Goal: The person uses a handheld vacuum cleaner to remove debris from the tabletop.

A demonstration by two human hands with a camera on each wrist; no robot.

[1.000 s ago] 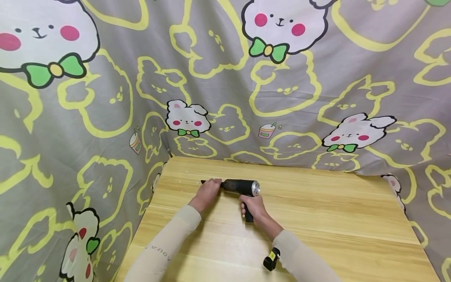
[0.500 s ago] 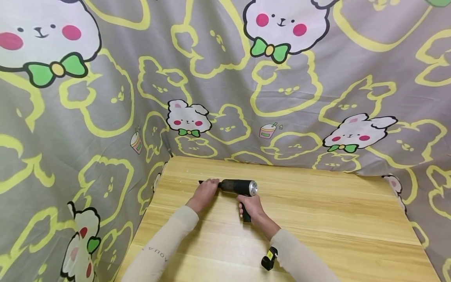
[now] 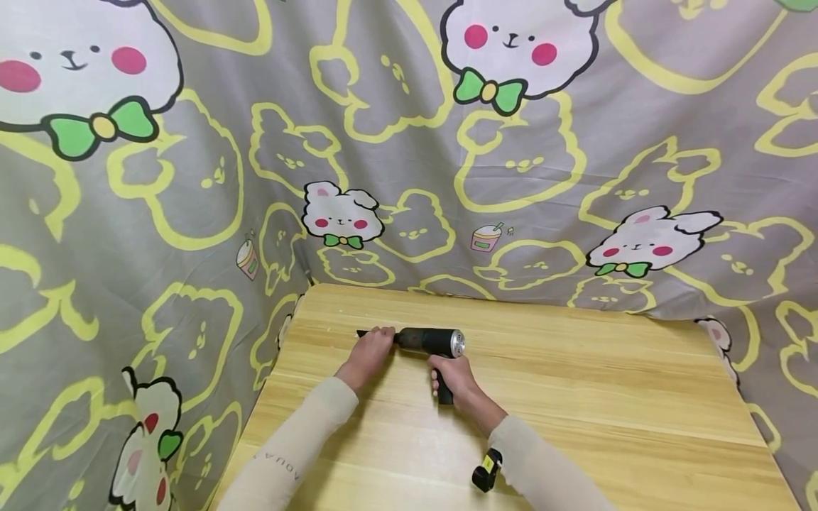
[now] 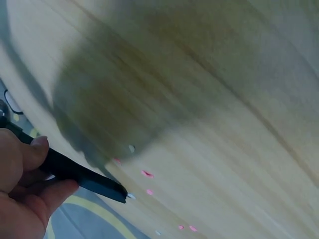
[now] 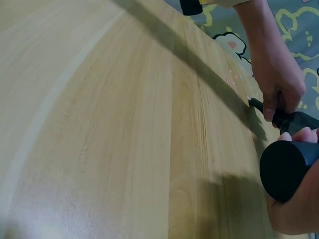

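A black handheld vacuum cleaner (image 3: 429, 341) with a silver rear end is held over the far left of the table. My left hand (image 3: 373, 349) grips the slim nozzle at its front, fingers and thumb wrapped round it. My right hand (image 3: 454, 374) holds the pistol-style handle, whose round black base (image 5: 282, 172) faces the right wrist camera. In the left wrist view, the nozzle (image 4: 92, 180) points down at the wood, its tip beside a small white scrap (image 4: 131, 195). Several pink scraps (image 4: 147, 174) and another white scrap (image 4: 132, 148) lie scattered nearby.
The wood-grain table (image 3: 575, 397) extends to the right and toward me. A patterned grey curtain (image 3: 409, 163) hangs along its back and left edges. A black wrist camera with a yellow label (image 3: 488, 470) sticks out from my right sleeve.
Both hands have shifted slightly left with the vacuum cleaner, so its nozzle tip sits a little farther left on the table. Both grips look the same.
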